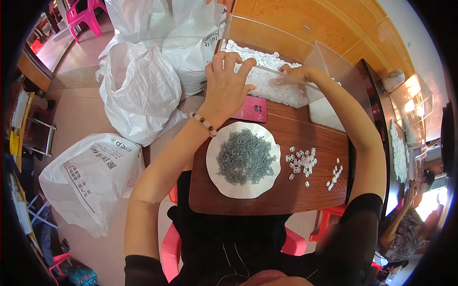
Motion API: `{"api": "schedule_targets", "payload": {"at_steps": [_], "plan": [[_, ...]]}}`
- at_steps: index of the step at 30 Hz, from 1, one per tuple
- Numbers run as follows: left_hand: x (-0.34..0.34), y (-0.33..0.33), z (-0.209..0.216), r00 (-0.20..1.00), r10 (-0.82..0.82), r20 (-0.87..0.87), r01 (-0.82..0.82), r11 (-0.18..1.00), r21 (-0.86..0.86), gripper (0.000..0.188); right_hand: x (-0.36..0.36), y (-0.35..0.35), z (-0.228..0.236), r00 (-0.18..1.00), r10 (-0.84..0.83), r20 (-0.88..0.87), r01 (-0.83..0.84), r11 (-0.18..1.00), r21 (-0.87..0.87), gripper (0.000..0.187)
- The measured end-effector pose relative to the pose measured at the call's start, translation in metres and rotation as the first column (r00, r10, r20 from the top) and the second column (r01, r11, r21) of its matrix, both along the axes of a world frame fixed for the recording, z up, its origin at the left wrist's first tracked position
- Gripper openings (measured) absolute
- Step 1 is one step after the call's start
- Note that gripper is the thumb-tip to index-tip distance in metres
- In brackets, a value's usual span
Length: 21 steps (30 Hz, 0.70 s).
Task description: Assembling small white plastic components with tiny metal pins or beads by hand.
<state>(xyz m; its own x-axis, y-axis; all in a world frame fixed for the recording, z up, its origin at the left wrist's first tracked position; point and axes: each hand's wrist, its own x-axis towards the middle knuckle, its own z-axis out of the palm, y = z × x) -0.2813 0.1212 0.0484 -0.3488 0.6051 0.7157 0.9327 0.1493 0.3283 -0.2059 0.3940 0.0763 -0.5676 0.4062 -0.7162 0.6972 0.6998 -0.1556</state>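
On my counter (291, 200): plate (248, 192) near the left edge, phone (251, 110) just behind, loose pieces (305, 162) toward the right, bin (273, 31) at the far edge.

A loose black cloth top (286, 267) covers the person's torso, its fabric plain and matte. Two thin, pale drawstring-like lines (228, 260) run down its front, set close together. Both sleeves are short and black — the left sleeve (143, 271) and the right sleeve (365, 212) end above the elbows in straight hems. A bracelet of round whitish and dark brown beads (203, 123) circles the wrist of the left hand (225, 86) — a single strand.
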Motion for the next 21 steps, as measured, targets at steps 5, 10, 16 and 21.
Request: {"api": "schedule_targets", "payload": {"at_steps": [5, 10, 16, 21], "plan": [[0.001, 0.017, -0.008, 0.985, 0.149, -0.085, -0.15, 0.989, -0.015, 0.039, -0.005, -0.016, -0.007, 0.998, -0.048, 0.029, 0.047, 0.999, 0.007, 0.123], [0.003, 0.022, -0.013, 0.969, 0.219, -0.113, -0.222, 0.975, -0.017, 0.033, -0.011, -0.013, -0.007, 0.993, 0.122, 0.005, -0.118, 0.971, -0.209, 0.082], [0.014, 0.023, -0.012, 0.961, 0.244, -0.128, -0.249, 0.968, -0.025, 0.032, -0.008, 0.023, -0.035, 0.981, 0.146, -0.127, -0.164, 0.975, -0.153, 0.042], [0.013, 0.015, -0.01, 0.958, 0.244, -0.149, -0.253, 0.966, -0.049, 0.03, -0.007, 0.002, -0.012, 0.955, 0.005, -0.297, -0.044, 0.991, -0.127, 0.037]]}}
